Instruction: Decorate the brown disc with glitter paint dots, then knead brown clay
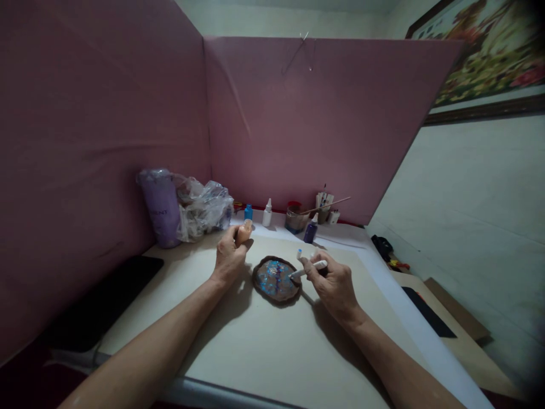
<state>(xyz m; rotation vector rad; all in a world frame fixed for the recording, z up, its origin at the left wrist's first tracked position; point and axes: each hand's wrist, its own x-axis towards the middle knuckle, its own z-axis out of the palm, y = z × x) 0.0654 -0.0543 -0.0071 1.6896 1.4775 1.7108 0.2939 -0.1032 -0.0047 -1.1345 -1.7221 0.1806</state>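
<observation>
My left hand [229, 254] is closed around a small open-necked bottle [244, 233] of peach-orange paint, tilted a little, left of a brown dish. My right hand [334, 283] grips a white marker pen [314, 268], its tip at the right part of the dish; I cannot tell whether it touches. The round dish [258, 284] has a wavy raised rim and bears blue specks, a dark purple streak and a pale patch. Near my right fingertips shows a small white cap with a blue end [299, 253]; whether the fingers hold it is unclear.
Behind stand a blue bottle [248, 212], a white dropper bottle [267, 213], a purple dropper bottle [311, 229], and a jar [293, 219] with a brush [330, 204] across it. A purple tumbler [160, 210] and plastic bag [204, 211] stand left. Pink panels [332, 125] enclose the table.
</observation>
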